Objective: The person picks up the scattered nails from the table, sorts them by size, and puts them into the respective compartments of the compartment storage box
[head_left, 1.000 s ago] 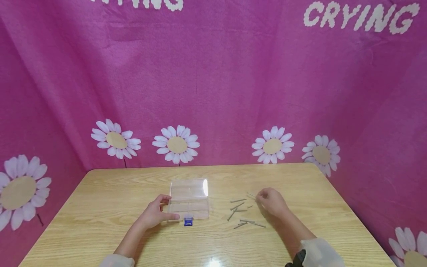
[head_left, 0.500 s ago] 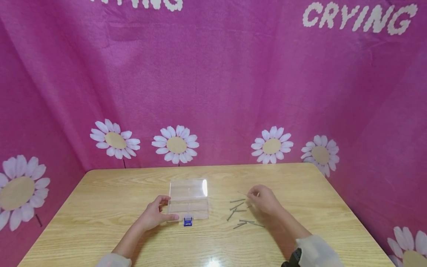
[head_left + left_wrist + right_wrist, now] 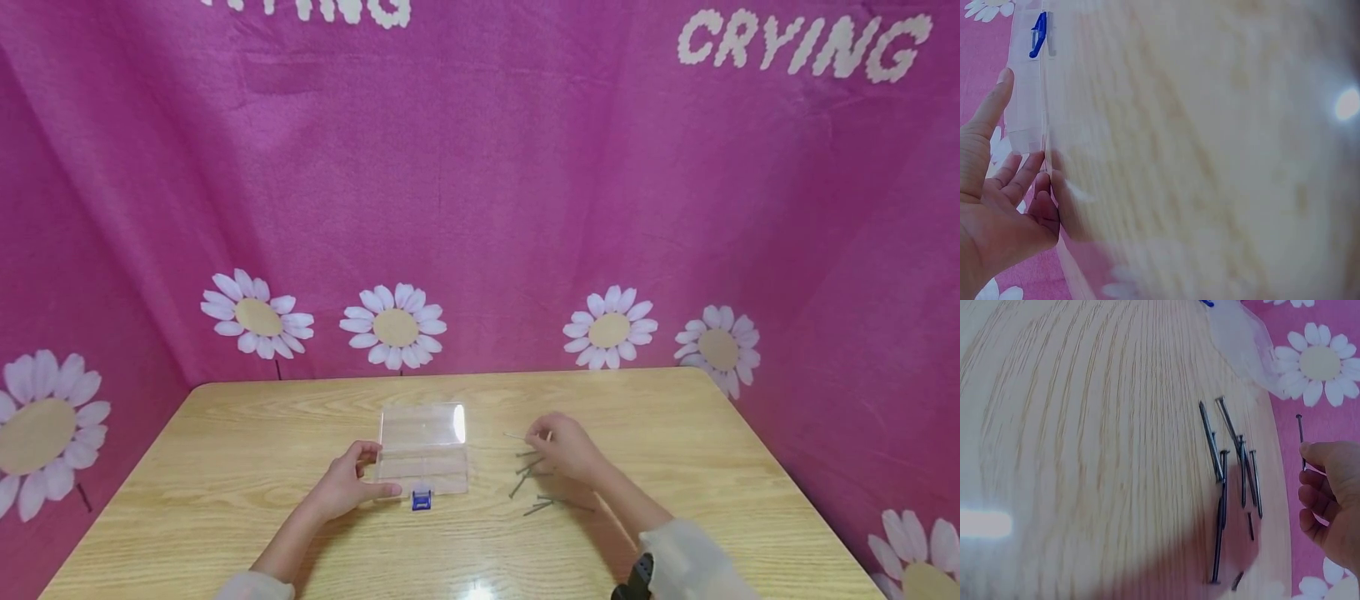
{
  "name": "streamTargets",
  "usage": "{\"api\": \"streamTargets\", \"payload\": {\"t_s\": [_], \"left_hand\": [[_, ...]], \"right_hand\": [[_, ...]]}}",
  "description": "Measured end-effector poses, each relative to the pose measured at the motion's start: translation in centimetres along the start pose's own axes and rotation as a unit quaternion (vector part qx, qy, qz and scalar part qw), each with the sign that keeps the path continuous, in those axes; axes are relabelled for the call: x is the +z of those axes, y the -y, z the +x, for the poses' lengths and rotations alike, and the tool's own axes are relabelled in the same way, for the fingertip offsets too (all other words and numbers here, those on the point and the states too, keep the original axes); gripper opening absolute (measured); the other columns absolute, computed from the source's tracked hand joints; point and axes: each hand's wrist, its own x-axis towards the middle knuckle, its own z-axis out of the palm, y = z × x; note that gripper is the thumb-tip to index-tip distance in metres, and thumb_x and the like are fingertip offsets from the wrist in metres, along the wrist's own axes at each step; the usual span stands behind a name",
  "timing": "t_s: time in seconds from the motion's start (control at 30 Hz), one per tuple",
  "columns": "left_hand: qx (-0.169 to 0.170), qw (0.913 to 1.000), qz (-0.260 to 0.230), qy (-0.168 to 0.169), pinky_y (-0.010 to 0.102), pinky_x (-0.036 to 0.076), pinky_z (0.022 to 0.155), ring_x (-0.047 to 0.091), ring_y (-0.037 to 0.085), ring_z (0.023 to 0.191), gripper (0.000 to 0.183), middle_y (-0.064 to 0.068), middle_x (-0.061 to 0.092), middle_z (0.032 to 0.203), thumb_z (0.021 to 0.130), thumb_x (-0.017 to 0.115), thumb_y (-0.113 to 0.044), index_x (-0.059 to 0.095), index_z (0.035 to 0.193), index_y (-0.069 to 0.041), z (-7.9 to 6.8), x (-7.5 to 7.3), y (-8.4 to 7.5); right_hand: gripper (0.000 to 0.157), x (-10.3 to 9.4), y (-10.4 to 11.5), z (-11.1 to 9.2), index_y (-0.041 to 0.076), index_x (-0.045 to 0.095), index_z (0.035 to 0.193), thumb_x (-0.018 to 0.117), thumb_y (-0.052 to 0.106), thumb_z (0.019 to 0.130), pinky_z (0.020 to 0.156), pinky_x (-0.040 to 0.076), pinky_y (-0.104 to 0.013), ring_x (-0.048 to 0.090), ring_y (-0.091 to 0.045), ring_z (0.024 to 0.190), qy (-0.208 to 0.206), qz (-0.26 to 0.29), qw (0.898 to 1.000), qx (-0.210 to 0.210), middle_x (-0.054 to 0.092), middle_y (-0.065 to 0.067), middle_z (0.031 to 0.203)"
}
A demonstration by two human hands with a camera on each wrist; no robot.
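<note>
A clear plastic box (image 3: 442,479) stands on the table with its lid (image 3: 420,423) folded back and a blue latch (image 3: 422,500) at its front. My left hand (image 3: 347,482) holds the box at its left end, thumb along the front and fingers at the side. Between thumb and forefinger, my right hand (image 3: 566,446) pinches a nail (image 3: 1300,430), head pointing away from the hand. That hand is raised to the right of the box, over the far side of several loose nails (image 3: 1255,487) on the table.
The wooden table (image 3: 247,458) has its far edge against a pink cloth (image 3: 480,208) printed with white daisies. Two short pieces, one of them a dark stub (image 3: 1237,580), lie near the nails in the right wrist view.
My right hand has moved left toward the box, carrying the pinched nail past the far side of the loose nails. My left hand and the box have stayed in place.
</note>
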Motion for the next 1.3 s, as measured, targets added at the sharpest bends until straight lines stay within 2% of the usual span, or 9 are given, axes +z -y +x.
{"api": "streamTargets", "payload": {"t_s": [0.23, 0.47, 1.0, 1.3], "left_hand": [[-0.004, 1.0000, 0.004, 0.005, 0.048, 0.041, 0.095, 0.051, 0.031, 0.110, 0.074, 0.018, 0.057, 0.124, 0.067, 0.084, -0.028, 0.046, 0.125, -0.002, -0.1, -0.1, 0.0], [-0.007, 1.0000, 0.002, 0.003, 0.049, 0.041, 0.097, 0.051, 0.033, 0.112, 0.074, 0.018, 0.057, 0.124, 0.066, 0.084, -0.028, 0.047, 0.125, -0.001, -0.1, 0.0, 0.0], [-0.006, 1.0000, -0.005, 0.004, 0.049, 0.039, 0.102, 0.050, 0.033, 0.117, 0.076, 0.018, 0.056, 0.123, 0.066, 0.084, -0.030, 0.046, 0.124, 0.001, 0.0, 0.1, 0.0], [-0.006, 1.0000, -0.005, 0.003, 0.050, 0.039, 0.101, 0.050, 0.033, 0.116, 0.074, 0.017, 0.057, 0.123, 0.066, 0.085, -0.028, 0.046, 0.123, 0.001, 0.0, 0.1, 0.0]], "right_hand": [[0.009, 0.6, 1.3, 0.6, 0.006, 0.066, 0.084, 0.062, 0.013, 0.086, 0.064, 0.042, -0.022, 0.048, -0.009, 0.070, 0.011, -0.007, 0.999, -0.050, 0.059, -0.002, 0.078], [0.008, 1.6, 2.7, 0.8, 0.008, 0.067, 0.084, 0.062, 0.013, 0.085, 0.065, 0.043, -0.023, 0.049, -0.009, 0.072, 0.017, -0.011, 0.999, -0.048, 0.058, -0.001, 0.079], [0.010, 3.9, 5.7, 1.8, 0.006, 0.068, 0.084, 0.063, 0.015, 0.086, 0.066, 0.043, -0.022, 0.051, -0.011, 0.075, 0.049, -0.032, 0.991, -0.121, 0.060, -0.002, 0.079], [0.013, 5.8, 7.6, 2.1, 0.008, 0.069, 0.087, 0.061, 0.017, 0.088, 0.065, 0.042, -0.020, 0.048, -0.007, 0.072, 0.070, -0.033, 0.989, -0.124, 0.058, 0.001, 0.079]]}}
